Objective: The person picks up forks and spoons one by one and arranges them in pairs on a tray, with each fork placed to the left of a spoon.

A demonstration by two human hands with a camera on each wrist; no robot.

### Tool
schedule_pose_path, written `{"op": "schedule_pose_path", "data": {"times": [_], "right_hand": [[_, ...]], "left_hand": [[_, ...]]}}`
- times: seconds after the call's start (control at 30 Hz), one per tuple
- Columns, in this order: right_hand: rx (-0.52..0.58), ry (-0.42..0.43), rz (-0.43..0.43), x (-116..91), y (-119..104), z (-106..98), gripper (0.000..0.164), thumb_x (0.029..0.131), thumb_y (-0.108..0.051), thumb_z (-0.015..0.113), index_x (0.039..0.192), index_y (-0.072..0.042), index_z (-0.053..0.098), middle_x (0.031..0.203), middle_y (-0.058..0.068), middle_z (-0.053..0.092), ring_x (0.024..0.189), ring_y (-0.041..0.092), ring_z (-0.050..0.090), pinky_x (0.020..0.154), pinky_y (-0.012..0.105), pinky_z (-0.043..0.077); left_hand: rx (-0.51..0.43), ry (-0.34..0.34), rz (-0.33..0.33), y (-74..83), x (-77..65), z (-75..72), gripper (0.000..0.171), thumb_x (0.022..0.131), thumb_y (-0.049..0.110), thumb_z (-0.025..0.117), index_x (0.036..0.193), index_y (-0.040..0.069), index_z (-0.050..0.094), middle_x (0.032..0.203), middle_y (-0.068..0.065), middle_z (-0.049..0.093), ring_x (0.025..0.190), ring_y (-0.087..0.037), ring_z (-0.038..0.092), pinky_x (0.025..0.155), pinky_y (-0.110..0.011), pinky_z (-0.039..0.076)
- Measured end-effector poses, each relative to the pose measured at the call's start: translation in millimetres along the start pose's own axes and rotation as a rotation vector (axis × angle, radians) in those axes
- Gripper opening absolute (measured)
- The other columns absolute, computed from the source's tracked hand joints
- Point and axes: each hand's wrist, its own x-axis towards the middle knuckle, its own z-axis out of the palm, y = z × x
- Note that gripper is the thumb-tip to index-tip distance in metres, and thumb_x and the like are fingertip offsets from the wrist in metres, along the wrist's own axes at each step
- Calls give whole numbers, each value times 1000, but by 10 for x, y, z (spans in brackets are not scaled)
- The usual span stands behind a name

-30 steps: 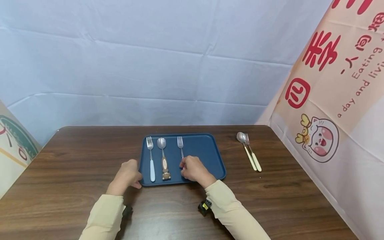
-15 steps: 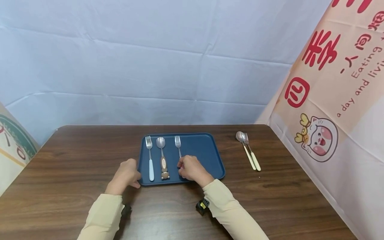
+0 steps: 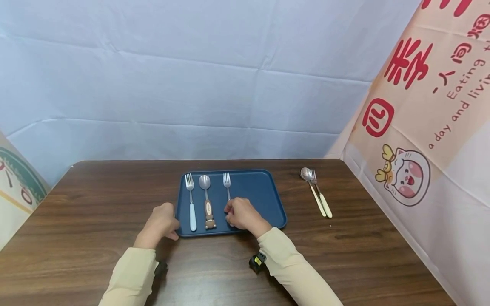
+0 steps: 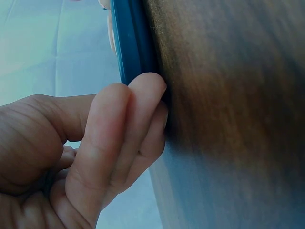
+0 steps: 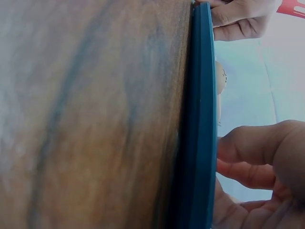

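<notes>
At the lower left of the frame, the left hand [image 3: 160, 221] grips the near left corner of a dark blue rectangular tray [image 3: 260, 191] on the brown wood-grain table [image 3: 214, 272]. Right of it, near the lower centre, the right hand [image 3: 245, 214] has its fingers curled over the handle of a silver metal fork [image 3: 227, 180]; they seem to pinch it, though the handle is hidden. The step in hand looks like laying or straightening this fork inside the tray; the next move probably calls for a clean release without nudging its neighbours. The tray also holds, from its left side, a silver fork with a light blue handle [image 3: 192, 214] and a silver spoon with a brown bear-shaped handle [image 3: 208, 208]. Its right part is bare. Towards the right, a yellow-handled spoon [image 3: 317, 199] and a yellow-handled fork [image 3: 326, 207] lie together outside the tray.
</notes>
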Motion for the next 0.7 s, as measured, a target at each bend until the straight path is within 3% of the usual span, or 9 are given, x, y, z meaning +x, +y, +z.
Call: {"op": "schedule_pose_path", "data": {"times": [0.47,0.6,0.7], "right_hand": [[24,-9,16,50,-37,44,12,81,-3,65,93,-1,66,57,-6,54,53,6,54,61,26,46],[-62,-50,1,38,-58,3,19,81,-10,68,99,-4,67,65,-5,56,72,12,56,68,27,45],[-150,-107,-18,19,-89,-58,25,80,-16,71,104,-8,67,83,0,59,84,17,52,68,28,44]], "left_hand": [[-20,0,11,-18,6,3,8,73,-9,53,82,-10,51,61,-15,56,43,-16,61,49,-27,49],[-18,-2,11,-12,1,1,9,74,-9,53,82,-11,51,60,-14,55,43,-15,61,48,-27,49],[-13,-1,10,-11,1,1,8,74,-9,54,82,-11,52,58,-13,56,43,-15,60,48,-27,49]]}}
